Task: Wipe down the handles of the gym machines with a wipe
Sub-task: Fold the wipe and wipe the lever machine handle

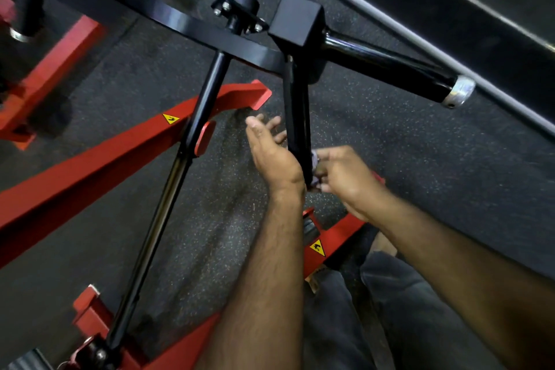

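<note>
Right hand (pixel 345 180) at centre frame is curled round the lower end of the black handle (pixel 297 117), pinching a small pale wipe (pixel 314 159) against it; the wipe is mostly hidden by the fingers. Left hand (pixel 271 150) sits just left of the same handle, fingers relaxed and spread, holding nothing, can't tell if it touches the bar. Red frame (pixel 99 153) crosses left of frame over speckled dark floor (pixel 420 159).
</note>
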`<action>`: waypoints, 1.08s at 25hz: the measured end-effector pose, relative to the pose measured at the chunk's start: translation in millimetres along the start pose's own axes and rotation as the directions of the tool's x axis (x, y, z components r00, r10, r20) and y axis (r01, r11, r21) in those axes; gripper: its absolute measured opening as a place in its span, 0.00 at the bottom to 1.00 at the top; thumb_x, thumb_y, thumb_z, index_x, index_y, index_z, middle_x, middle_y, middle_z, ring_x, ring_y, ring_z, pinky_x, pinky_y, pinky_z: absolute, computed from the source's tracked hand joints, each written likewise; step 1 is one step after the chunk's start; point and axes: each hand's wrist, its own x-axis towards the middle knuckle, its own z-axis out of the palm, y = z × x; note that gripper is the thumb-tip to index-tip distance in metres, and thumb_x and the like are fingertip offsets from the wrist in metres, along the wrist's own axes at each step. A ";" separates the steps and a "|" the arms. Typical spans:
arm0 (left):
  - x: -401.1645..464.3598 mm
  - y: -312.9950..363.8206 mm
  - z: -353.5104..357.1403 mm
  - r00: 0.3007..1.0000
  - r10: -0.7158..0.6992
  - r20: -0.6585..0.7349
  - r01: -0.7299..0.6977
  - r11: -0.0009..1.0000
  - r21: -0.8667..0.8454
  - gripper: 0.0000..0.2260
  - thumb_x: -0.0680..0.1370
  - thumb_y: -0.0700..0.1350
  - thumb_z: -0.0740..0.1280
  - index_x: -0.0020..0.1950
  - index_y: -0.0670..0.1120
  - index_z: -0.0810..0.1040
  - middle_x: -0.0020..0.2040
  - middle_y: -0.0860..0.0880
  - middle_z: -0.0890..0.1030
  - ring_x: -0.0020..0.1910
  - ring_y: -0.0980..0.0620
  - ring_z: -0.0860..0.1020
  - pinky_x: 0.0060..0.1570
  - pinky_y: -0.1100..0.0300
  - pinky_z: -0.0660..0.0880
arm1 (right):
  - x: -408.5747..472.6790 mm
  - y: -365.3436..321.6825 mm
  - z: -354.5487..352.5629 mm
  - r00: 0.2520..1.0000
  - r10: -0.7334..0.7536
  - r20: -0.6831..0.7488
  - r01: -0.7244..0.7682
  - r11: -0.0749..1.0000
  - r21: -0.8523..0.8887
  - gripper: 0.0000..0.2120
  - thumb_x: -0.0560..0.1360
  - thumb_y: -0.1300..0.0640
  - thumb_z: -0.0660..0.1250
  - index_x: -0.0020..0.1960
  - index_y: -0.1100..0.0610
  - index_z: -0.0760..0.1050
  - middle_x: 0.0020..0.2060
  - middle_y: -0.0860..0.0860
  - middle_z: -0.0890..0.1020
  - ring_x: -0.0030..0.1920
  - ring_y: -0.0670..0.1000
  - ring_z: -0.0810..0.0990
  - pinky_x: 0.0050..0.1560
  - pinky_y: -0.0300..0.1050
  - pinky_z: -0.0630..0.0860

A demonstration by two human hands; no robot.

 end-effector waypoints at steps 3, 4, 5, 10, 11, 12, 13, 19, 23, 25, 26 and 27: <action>6.8 -3.2 -15.5 0.931 -0.286 0.228 0.352 0.870 -0.346 0.36 0.80 0.68 0.46 0.55 0.39 0.78 0.49 0.40 0.83 0.50 0.41 0.81 0.54 0.49 0.76 | -25.4 -2.6 -11.3 0.910 -0.414 0.022 0.305 0.631 -0.714 0.06 0.72 0.61 0.67 0.42 0.58 0.83 0.33 0.53 0.85 0.33 0.55 0.81 0.35 0.48 0.77; 7.3 -4.0 -19.4 0.901 -0.312 0.303 0.413 0.831 -0.373 0.38 0.80 0.68 0.45 0.54 0.37 0.79 0.51 0.37 0.83 0.53 0.38 0.81 0.57 0.47 0.76 | -29.5 -17.0 -11.1 0.832 -0.547 0.091 0.392 0.463 -0.795 0.05 0.73 0.57 0.69 0.43 0.57 0.83 0.34 0.52 0.84 0.33 0.55 0.82 0.35 0.49 0.77; 6.6 -3.9 -21.9 0.882 -0.317 0.349 0.445 0.803 -0.396 0.39 0.80 0.69 0.45 0.52 0.37 0.80 0.51 0.36 0.83 0.52 0.38 0.82 0.57 0.47 0.77 | -26.6 -36.8 -8.8 0.766 -0.623 0.158 0.451 0.346 -0.823 0.08 0.74 0.53 0.68 0.44 0.56 0.83 0.35 0.53 0.84 0.34 0.56 0.81 0.35 0.50 0.77; 8.2 -3.5 -28.8 0.852 -0.264 0.452 0.475 0.751 -0.458 0.44 0.79 0.70 0.44 0.48 0.35 0.85 0.48 0.37 0.85 0.48 0.43 0.84 0.58 0.51 0.76 | 19.2 -138.0 24.8 0.676 -0.658 0.332 0.298 -0.168 -0.940 0.15 0.80 0.53 0.57 0.53 0.61 0.79 0.50 0.59 0.79 0.46 0.64 0.80 0.38 0.52 0.71; 7.9 -5.8 -31.0 0.853 -0.260 0.453 0.476 0.745 -0.468 0.44 0.79 0.70 0.44 0.49 0.35 0.85 0.49 0.37 0.85 0.49 0.43 0.84 0.60 0.50 0.75 | 19.4 -141.7 31.2 0.701 -0.619 0.356 0.244 -0.260 -0.934 0.14 0.80 0.57 0.56 0.55 0.63 0.78 0.53 0.60 0.78 0.47 0.64 0.81 0.38 0.52 0.68; 5.8 -8.2 -33.0 0.855 -0.259 0.450 0.476 0.736 -0.481 0.44 0.79 0.70 0.44 0.48 0.36 0.85 0.50 0.37 0.85 0.50 0.43 0.84 0.63 0.49 0.73 | 13.8 -135.2 36.4 0.728 -0.571 0.379 0.215 -0.335 -0.917 0.14 0.80 0.61 0.55 0.56 0.64 0.77 0.56 0.61 0.76 0.48 0.65 0.81 0.37 0.52 0.66; 3.3 -11.1 -35.0 0.858 -0.263 0.441 0.477 0.726 -0.495 0.43 0.79 0.70 0.44 0.48 0.37 0.86 0.50 0.38 0.85 0.50 0.44 0.84 0.66 0.48 0.71 | 4.7 -123.4 41.4 0.753 -0.506 0.420 0.227 -0.399 -0.888 0.14 0.79 0.63 0.55 0.56 0.65 0.77 0.56 0.62 0.76 0.46 0.65 0.82 0.35 0.51 0.65; -2.5 -14.4 -44.0 0.833 -0.254 0.492 0.517 0.676 -0.525 0.44 0.76 0.73 0.44 0.56 0.38 0.83 0.56 0.38 0.82 0.60 0.42 0.78 0.65 0.48 0.70 | -33.3 -83.3 50.2 0.776 -0.109 0.621 0.462 -0.573 -0.677 0.13 0.79 0.62 0.57 0.57 0.64 0.76 0.54 0.63 0.78 0.47 0.64 0.82 0.33 0.51 0.67; -5.4 -10.3 -42.2 0.863 -0.244 0.442 0.469 0.713 -0.521 0.46 0.76 0.74 0.43 0.56 0.35 0.82 0.55 0.37 0.83 0.55 0.44 0.82 0.65 0.53 0.73 | 0.4 -140.2 40.6 0.751 -0.457 0.477 0.188 -0.545 -0.817 0.11 0.79 0.64 0.57 0.56 0.67 0.75 0.53 0.63 0.77 0.48 0.66 0.81 0.37 0.52 0.67; -10.1 -12.2 -41.7 0.875 -0.246 0.418 0.455 0.711 -0.536 0.46 0.76 0.74 0.42 0.57 0.36 0.80 0.52 0.38 0.84 0.52 0.45 0.83 0.60 0.53 0.76 | -8.2 -124.7 46.8 0.764 -0.413 0.496 0.255 -0.512 -0.820 0.12 0.79 0.63 0.58 0.56 0.66 0.76 0.52 0.63 0.78 0.48 0.64 0.82 0.37 0.51 0.68; -12.4 -12.7 -41.3 0.872 -0.249 0.422 0.465 0.693 -0.551 0.46 0.76 0.74 0.42 0.56 0.36 0.81 0.52 0.39 0.85 0.52 0.45 0.83 0.57 0.52 0.77 | -19.3 -106.9 50.7 0.785 -0.326 0.527 0.335 -0.492 -0.804 0.12 0.80 0.61 0.58 0.57 0.65 0.76 0.51 0.62 0.78 0.48 0.64 0.82 0.37 0.50 0.70; -12.9 -13.8 -41.1 0.870 -0.247 0.426 0.469 0.681 -0.562 0.46 0.75 0.74 0.42 0.55 0.36 0.82 0.53 0.38 0.84 0.55 0.43 0.82 0.56 0.50 0.77 | -34.7 -85.9 52.1 0.796 -0.220 0.564 0.412 -0.486 -0.771 0.13 0.80 0.60 0.57 0.58 0.65 0.76 0.51 0.61 0.79 0.48 0.63 0.82 0.37 0.50 0.73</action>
